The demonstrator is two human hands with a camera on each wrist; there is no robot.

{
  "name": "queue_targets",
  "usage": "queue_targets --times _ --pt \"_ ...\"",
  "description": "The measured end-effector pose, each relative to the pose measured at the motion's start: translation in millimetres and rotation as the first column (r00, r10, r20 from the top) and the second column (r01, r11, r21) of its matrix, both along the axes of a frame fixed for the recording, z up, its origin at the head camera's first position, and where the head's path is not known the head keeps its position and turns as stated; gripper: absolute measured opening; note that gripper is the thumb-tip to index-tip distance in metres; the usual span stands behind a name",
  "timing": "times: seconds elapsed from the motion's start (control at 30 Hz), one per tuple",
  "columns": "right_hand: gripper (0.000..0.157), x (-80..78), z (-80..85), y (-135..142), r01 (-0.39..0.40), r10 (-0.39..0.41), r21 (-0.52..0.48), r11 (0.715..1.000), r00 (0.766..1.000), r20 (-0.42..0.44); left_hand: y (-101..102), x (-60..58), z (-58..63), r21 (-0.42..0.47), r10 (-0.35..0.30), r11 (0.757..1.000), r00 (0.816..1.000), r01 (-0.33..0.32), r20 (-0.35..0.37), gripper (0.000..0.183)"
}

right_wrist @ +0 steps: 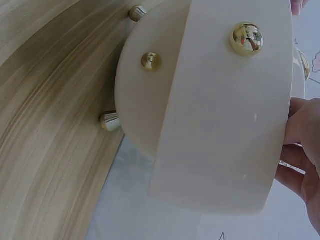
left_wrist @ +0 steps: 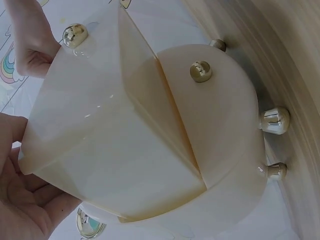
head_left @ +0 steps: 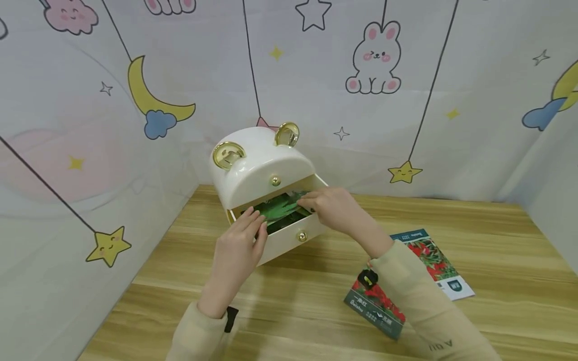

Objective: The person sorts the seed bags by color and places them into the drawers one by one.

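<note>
A white bear-shaped storage box (head_left: 268, 168) with gold ears stands at the table's back left, its lower drawer (head_left: 282, 243) pulled out. Inside the drawer lies a green printed packet (head_left: 277, 208), with dark material under it. My left hand (head_left: 239, 243) reaches over the drawer's left side, fingers fairly straight at the packet's left end. From the right, my right hand (head_left: 331, 208) dips in with bent fingers that pinch the packet's right end. The drawer's outer wall (left_wrist: 100, 150) hides the left fingertips in the left wrist view; the right wrist view hides the right fingertips.
Two flower-printed packets lie on the wooden table at right: one with a white lower edge (head_left: 456, 288), the other (head_left: 375, 311) partly under my right sleeve. Gold knobs (head_left: 302, 236) stick out from the drawer fronts. A patterned curtain (head_left: 316, 110) hangs close behind the box.
</note>
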State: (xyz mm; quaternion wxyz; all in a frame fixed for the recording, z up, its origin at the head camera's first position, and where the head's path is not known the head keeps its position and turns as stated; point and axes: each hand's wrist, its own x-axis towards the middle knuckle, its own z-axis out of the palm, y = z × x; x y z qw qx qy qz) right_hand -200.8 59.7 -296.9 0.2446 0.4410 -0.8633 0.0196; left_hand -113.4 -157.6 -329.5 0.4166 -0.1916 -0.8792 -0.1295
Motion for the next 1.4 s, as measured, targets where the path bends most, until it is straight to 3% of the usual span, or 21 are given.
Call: queue_targets --times 0.23,0.5,0.63,0.87,1.13,1.4 --pt "0.038 -4.3 1.1 3.8 0.021 -0.023 0.025 0.999 0.995 0.095 1.3 -2.2 -4.6 -0.004 -0.014 1.0 0.999 0.014 0.036 0.025" --pt "0.034 2.3 -2.0 8.4 0.038 -0.027 -0.073 0.997 0.989 0.145 -0.1 -0.7 -8.0 -0.027 -0.037 0.999 0.998 0.038 0.043 0.029" --pt "0.028 11.4 -5.2 11.0 0.001 0.021 -0.196 0.981 0.994 0.107 -2.1 -0.6 -10.5 -0.008 -0.051 0.999 0.998 0.051 0.022 0.037" --pt "0.027 25.9 -10.5 9.6 -0.088 0.08 -0.386 0.918 0.996 -0.038 -4.3 1.2 -11.9 0.074 -0.081 0.994 0.996 0.084 -0.043 0.042" --pt "0.027 39.0 -18.0 3.2 -0.125 0.079 -0.443 0.888 0.99 -0.121 -4.9 -0.6 -12.5 0.129 -0.055 0.989 0.995 0.066 -0.082 0.043" --pt "0.028 51.1 -30.3 -2.0 -0.156 0.095 -0.488 0.859 0.985 -0.147 -7.0 -3.9 -11.5 0.183 -0.042 0.982 0.995 0.057 -0.086 0.045"
